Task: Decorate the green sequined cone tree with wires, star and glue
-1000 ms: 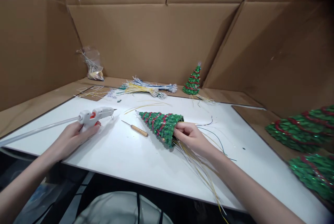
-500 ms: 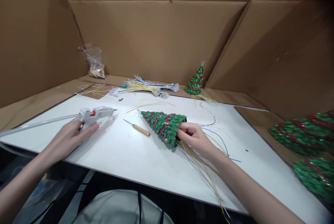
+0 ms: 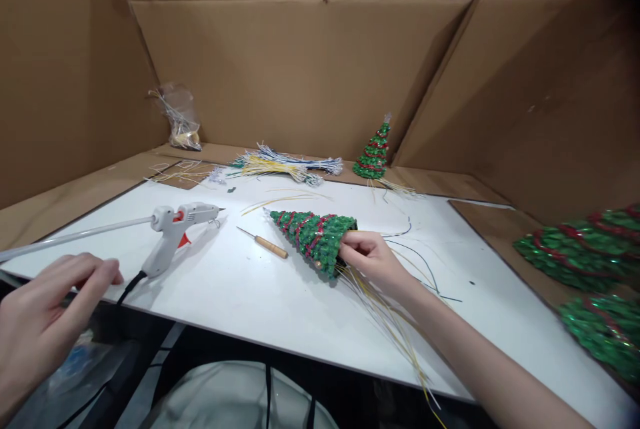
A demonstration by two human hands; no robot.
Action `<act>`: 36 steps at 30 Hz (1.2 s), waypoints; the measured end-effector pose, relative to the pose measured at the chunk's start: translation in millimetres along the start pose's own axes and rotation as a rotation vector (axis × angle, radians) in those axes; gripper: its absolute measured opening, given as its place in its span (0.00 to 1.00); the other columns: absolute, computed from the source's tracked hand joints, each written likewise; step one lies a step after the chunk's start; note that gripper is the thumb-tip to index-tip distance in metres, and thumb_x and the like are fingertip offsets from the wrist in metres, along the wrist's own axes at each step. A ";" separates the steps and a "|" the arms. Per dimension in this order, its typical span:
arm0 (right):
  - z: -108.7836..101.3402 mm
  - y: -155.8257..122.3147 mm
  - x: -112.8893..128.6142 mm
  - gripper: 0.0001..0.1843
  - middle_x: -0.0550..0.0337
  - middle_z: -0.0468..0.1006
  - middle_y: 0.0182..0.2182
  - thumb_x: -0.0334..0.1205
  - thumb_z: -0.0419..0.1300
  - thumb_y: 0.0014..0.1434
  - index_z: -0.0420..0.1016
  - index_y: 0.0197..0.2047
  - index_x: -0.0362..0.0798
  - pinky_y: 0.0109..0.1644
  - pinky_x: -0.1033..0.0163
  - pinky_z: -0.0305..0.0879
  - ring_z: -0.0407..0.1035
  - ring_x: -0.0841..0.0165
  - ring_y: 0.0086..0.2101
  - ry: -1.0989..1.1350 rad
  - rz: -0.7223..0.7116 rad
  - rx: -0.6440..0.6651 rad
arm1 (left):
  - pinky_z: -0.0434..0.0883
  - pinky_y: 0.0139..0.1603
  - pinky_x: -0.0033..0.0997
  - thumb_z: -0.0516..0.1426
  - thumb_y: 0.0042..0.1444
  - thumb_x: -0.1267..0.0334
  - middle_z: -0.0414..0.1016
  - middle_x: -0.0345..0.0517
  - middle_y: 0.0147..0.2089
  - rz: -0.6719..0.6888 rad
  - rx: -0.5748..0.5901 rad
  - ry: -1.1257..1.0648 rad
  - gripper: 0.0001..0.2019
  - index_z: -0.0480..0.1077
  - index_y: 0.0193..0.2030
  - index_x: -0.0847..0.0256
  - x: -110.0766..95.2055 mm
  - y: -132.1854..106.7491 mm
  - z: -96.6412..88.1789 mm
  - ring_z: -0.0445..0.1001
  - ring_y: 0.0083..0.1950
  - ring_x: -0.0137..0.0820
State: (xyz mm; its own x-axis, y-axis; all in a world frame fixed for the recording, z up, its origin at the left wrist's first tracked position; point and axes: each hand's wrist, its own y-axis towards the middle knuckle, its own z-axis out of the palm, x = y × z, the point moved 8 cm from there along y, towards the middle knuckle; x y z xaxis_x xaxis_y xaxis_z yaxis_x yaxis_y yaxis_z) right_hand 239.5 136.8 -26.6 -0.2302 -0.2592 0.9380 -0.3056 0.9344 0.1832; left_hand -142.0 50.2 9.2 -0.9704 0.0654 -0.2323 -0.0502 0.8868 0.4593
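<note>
Now the left hand [image 3: 57, 316] has come away from the glue gun [image 3: 167, 236]; its fingers are loosely curled around nothing, over the near left edge of the white table [image 3: 225, 302]. To its right the gun stands by itself on the tabletop, nozzle pointing right, the glue stick [image 3: 90, 232] running out of its back. That probably means the gun is out of use for the moment, with only the right hand engaged at the workpiece. Next along lies the wood-handled awl [image 3: 271, 246], untouched, its tip toward the gun. Just beyond it the green tree [image 3: 315, 236] lies on its side on the table, tip to the left and open base to the right. The right hand [image 3: 370, 259] is bunched at that base, fingertips hidden; whether it grips the rim or the wires [image 3: 410, 352] trailing out below cannot be told.

Against the earlier frames, the left hand has moved back from the gun's handle toward the person, leaving the red trigger [image 3: 185, 240] and black cord [image 3: 131, 288] in plain sight. The gun and awl look unmoved, and the tree and right hand keep much the same pose.
</note>
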 end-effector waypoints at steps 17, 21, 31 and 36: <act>0.9 -0.7 8.6 0.21 0.65 0.57 0.16 0.52 0.59 0.51 0.63 0.17 0.46 0.25 0.66 0.51 0.53 0.73 0.22 0.011 0.019 -0.009 | 0.60 0.62 0.40 0.43 0.67 0.59 0.69 0.50 0.57 0.759 0.322 -0.913 0.18 0.66 0.56 0.61 -254.8 84.0 76.5 0.65 0.60 0.35; 0.1 -1.2 6.6 0.20 0.65 0.57 0.16 0.51 0.60 0.51 0.63 0.18 0.45 0.25 0.66 0.51 0.52 0.74 0.21 0.013 0.020 -0.014 | 0.57 0.65 0.42 0.40 0.68 0.54 0.68 0.48 0.60 0.747 0.440 -0.986 0.21 0.65 0.58 0.58 -257.4 84.3 101.5 0.63 0.63 0.35; 0.2 -2.2 4.1 0.20 0.65 0.58 0.16 0.49 0.59 0.53 0.63 0.19 0.46 0.25 0.66 0.52 0.53 0.73 0.22 0.031 0.020 -0.001 | 0.59 0.62 0.40 0.39 0.66 0.47 0.68 0.49 0.60 0.751 0.425 -0.927 0.26 0.64 0.60 0.59 -254.7 79.8 106.7 0.64 0.61 0.38; 0.2 -2.5 3.9 0.20 0.66 0.55 0.17 0.49 0.58 0.54 0.60 0.19 0.46 0.25 0.66 0.49 0.49 0.75 0.22 0.007 0.017 0.002 | 0.59 0.62 0.42 0.37 0.65 0.44 0.68 0.49 0.60 0.764 0.427 -0.903 0.28 0.64 0.60 0.58 -256.1 79.9 107.5 0.64 0.61 0.39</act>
State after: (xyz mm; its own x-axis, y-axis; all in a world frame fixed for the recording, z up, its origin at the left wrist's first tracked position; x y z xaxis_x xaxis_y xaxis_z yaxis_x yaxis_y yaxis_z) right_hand 239.2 133.4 -23.5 -0.2287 -0.2416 0.9430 -0.3036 0.9381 0.1667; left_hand 127.9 153.5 13.3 -0.2021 0.7661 -0.6101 0.6963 0.5505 0.4605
